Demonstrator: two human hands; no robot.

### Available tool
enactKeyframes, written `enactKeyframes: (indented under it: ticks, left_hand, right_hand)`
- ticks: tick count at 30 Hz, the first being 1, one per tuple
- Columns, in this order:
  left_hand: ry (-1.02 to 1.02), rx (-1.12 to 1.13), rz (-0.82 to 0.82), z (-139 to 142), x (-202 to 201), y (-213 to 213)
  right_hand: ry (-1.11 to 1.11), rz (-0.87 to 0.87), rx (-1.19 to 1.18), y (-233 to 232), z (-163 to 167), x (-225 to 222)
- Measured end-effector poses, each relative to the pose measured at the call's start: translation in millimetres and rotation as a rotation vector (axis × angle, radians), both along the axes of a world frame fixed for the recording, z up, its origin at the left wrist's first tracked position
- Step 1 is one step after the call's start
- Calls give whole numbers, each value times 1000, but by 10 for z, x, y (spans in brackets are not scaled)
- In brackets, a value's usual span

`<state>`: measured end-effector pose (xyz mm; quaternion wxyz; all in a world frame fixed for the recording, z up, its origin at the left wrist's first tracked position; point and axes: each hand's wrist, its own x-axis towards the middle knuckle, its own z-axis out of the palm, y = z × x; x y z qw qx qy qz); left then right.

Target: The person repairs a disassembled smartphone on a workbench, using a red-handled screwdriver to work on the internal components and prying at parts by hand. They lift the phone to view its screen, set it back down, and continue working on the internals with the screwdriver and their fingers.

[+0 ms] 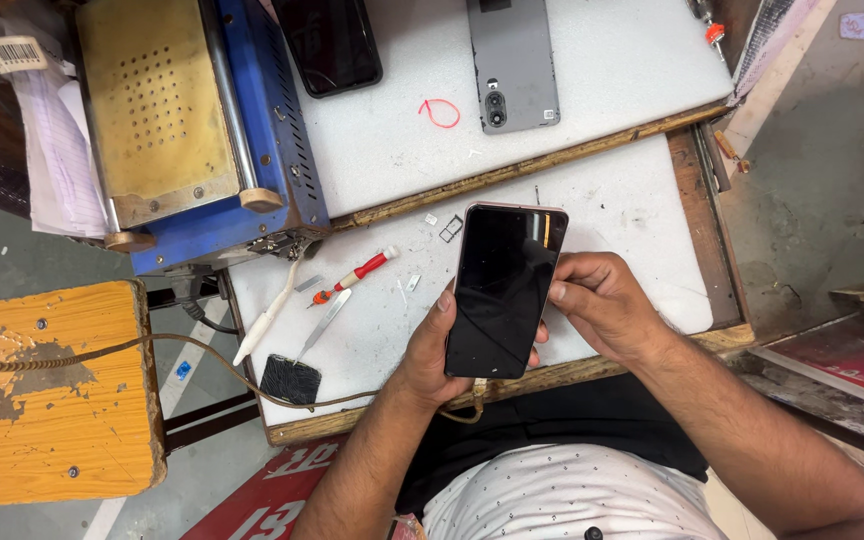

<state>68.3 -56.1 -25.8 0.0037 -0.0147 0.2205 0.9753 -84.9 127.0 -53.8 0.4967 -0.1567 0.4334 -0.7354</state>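
A black smartphone with a dark screen and a pinkish frame is held upright above the white work mat. My left hand cradles it from below and the left, thumb along its left edge. My right hand grips its right edge, fingers curled against the side. On the mat just left of the phone's top lies a small metal card tray.
A red-handled screwdriver, white spudger, metal tweezers and black pad lie on the mat's left. Behind stand a blue machine with a brass plate, another black phone and a grey phone back. An orange stool is at left.
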Motion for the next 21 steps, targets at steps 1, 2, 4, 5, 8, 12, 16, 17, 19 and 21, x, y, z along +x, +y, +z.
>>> enactKeyframes:
  ticks: [1, 2, 4, 5, 8, 12, 16, 17, 19, 21]
  left_hand:
    - [-4, 9, 2, 0, -2, 1]
    - [-9, 18, 2, 0, -4, 1]
    - [1, 16, 3, 1, -5, 3]
    - [6, 15, 3, 3, -5, 4]
    - [3, 18, -5, 9, 4, 2]
    - [6, 19, -2, 4, 10, 0]
    - [8, 30, -5, -12, 5, 4]
    - [9, 33, -6, -17, 1, 6]
    - [3, -3, 3, -24, -3, 9]
    - [1, -16, 6, -27, -3, 10]
  right_hand:
    - [4, 3, -7, -1, -1, -3]
    - [-4, 3, -10, 0, -2, -2]
    - [-23, -2, -13, 8, -4, 5]
    - [-22, 3, -10, 11, -6, 8]
    - [-25, 13, -3, 17, -10, 7]
    - [-38, 5, 8, 19, -8, 7]
    - [-27, 13, -1, 14, -2, 5]
    - [-26, 13, -4, 12, 0, 3]
    - [-25, 14, -11, 7, 3, 0]
    - [-29, 15, 1, 2, 6, -2]
